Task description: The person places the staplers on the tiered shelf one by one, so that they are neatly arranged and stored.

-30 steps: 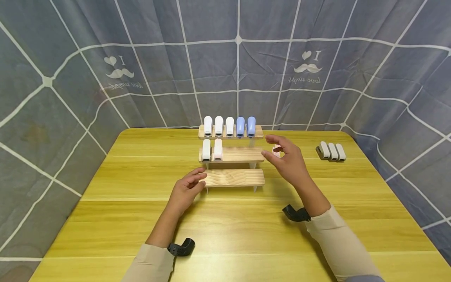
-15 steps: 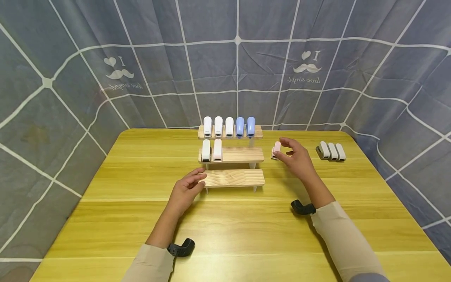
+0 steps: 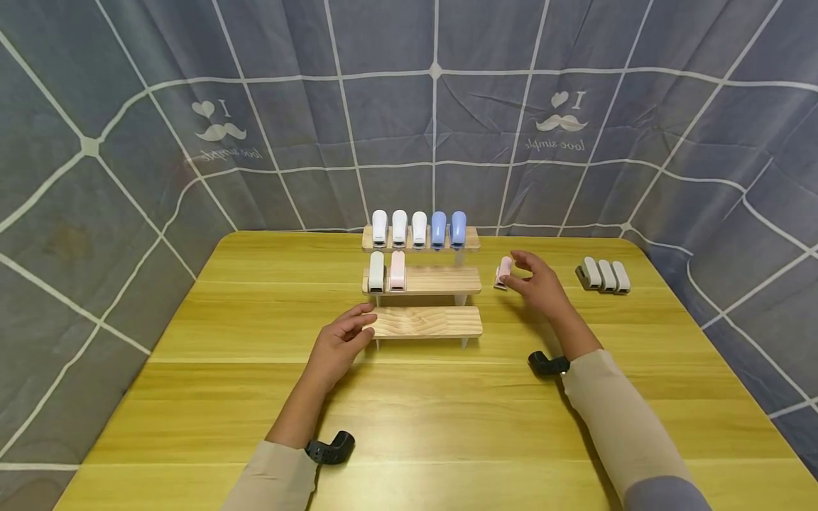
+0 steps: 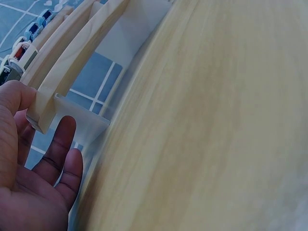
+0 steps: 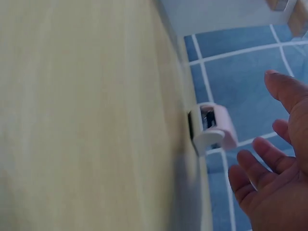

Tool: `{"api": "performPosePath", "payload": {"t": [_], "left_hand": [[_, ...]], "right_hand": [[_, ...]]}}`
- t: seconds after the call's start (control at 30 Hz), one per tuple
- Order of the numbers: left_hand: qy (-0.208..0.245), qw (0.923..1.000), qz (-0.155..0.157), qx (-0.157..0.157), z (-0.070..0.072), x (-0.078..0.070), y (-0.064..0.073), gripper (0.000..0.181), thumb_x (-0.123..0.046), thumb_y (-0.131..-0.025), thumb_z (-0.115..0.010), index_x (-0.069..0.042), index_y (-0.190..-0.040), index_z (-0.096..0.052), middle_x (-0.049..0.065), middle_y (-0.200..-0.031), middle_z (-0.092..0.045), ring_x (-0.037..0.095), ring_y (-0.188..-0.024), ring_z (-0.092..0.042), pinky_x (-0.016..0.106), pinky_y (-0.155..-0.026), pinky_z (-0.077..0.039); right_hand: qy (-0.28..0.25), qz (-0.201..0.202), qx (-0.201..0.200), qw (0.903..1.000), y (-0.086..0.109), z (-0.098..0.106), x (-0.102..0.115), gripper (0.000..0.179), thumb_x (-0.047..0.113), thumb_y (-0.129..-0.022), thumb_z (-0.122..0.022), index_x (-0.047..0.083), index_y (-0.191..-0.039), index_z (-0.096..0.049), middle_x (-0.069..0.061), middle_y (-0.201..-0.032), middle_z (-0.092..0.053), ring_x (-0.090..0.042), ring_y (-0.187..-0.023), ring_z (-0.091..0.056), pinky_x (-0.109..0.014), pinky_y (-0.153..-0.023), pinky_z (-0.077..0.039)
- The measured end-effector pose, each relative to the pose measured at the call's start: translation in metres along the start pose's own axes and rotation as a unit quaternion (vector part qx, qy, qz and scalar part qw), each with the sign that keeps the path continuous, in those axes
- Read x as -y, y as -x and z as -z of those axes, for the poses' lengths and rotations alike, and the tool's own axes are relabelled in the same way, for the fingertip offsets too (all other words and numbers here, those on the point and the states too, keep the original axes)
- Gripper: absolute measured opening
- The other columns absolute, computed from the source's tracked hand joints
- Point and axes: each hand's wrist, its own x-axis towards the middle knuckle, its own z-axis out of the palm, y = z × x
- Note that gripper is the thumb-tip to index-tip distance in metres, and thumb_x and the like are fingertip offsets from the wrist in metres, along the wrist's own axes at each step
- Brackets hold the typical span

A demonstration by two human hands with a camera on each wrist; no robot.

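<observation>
In the head view, my left hand (image 3: 339, 345) holds the left end of the lowest wooden step of a three-tier display stand (image 3: 424, 323); the left wrist view shows the thumb against the board's end, with other fingers loose below. Right of the stand, a small pink stapler (image 3: 505, 267) is on the table. My right hand (image 3: 540, 284) is beside it, thumb and fingers spread apart around it; the right wrist view shows a gap between them and the stapler (image 5: 224, 126). A white stapler (image 3: 376, 272) and a pink stapler (image 3: 397, 271) occupy the middle step's left half.
Along the top step stand three white staplers (image 3: 399, 227) and two blue staplers (image 3: 448, 228). Farther right, three grey-white staplers (image 3: 606, 275) lie side by side on the wooden table (image 3: 447, 426). A grey-blue curtain (image 3: 473, 113) hangs behind and around the table.
My right hand has shifted right from beside the middle step to the pink stapler, uncovering more of it, and its thumb and fingers now surround it. The left hand stays on the stand.
</observation>
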Motion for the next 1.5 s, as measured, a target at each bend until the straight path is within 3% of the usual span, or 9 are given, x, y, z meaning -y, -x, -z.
{"api": "performPosePath", "payload": {"t": [0.4,0.7,0.93,1.2,1.5], "left_hand": [[0.001,1.0,0.002,-0.003,0.0,0.0,0.0,0.028,-0.002,-0.096,-0.062,0.009,-0.121,-0.067,0.013,-0.143,-0.053,0.028,-0.135,-0.046,0.013,-0.092,-0.041],[0.0,1.0,0.002,-0.002,0.0,-0.001,0.0,0.028,-0.002,-0.096,-0.062,0.009,-0.121,-0.066,0.013,-0.144,-0.053,0.028,-0.135,-0.046,0.013,-0.092,-0.041],[-0.007,1.0,0.0,-0.002,0.0,-0.003,0.001,0.028,-0.002,-0.096,-0.062,0.009,-0.122,-0.066,0.015,-0.144,-0.052,0.029,-0.134,-0.047,0.013,-0.091,-0.042],[-0.012,0.9999,0.001,-0.002,0.0,-0.003,0.001,0.028,-0.002,-0.096,-0.062,0.009,-0.122,-0.066,0.014,-0.144,-0.053,0.029,-0.134,-0.047,0.013,-0.091,-0.042],[-0.009,1.0,0.002,-0.002,0.0,-0.003,0.001,0.028,-0.002,-0.096,-0.062,0.009,-0.121,-0.066,0.014,-0.143,-0.053,0.029,-0.134,-0.047,0.013,-0.091,-0.042]], "right_hand": [[-0.006,-0.047,0.038,0.9982,-0.012,0.003,-0.017,0.075,0.026,-0.098,-0.066,0.004,-0.157,-0.025,-0.022,-0.158,-0.028,-0.04,-0.143,-0.029,-0.055,-0.11,-0.031],[-0.026,-0.041,0.065,0.9967,-0.021,0.002,-0.028,0.077,0.021,-0.098,-0.065,0.005,-0.158,-0.019,-0.019,-0.16,-0.024,-0.04,-0.144,-0.028,-0.055,-0.112,-0.028],[-0.017,-0.035,0.061,0.9974,-0.026,-0.003,-0.033,0.078,0.017,-0.098,-0.066,0.004,-0.158,-0.019,-0.027,-0.153,-0.034,-0.042,-0.14,-0.032,-0.053,-0.112,-0.028],[-0.006,-0.026,0.069,0.9972,-0.026,-0.007,-0.034,0.082,0.017,-0.096,-0.069,0.002,-0.158,-0.018,-0.027,-0.157,-0.027,-0.04,-0.145,-0.025,-0.048,-0.116,-0.022],[-0.002,-0.013,0.066,0.9977,-0.023,-0.008,-0.034,0.079,0.011,-0.096,-0.067,-0.002,-0.157,-0.018,-0.03,-0.152,-0.032,-0.041,-0.144,-0.026,-0.05,-0.115,-0.023]]}}
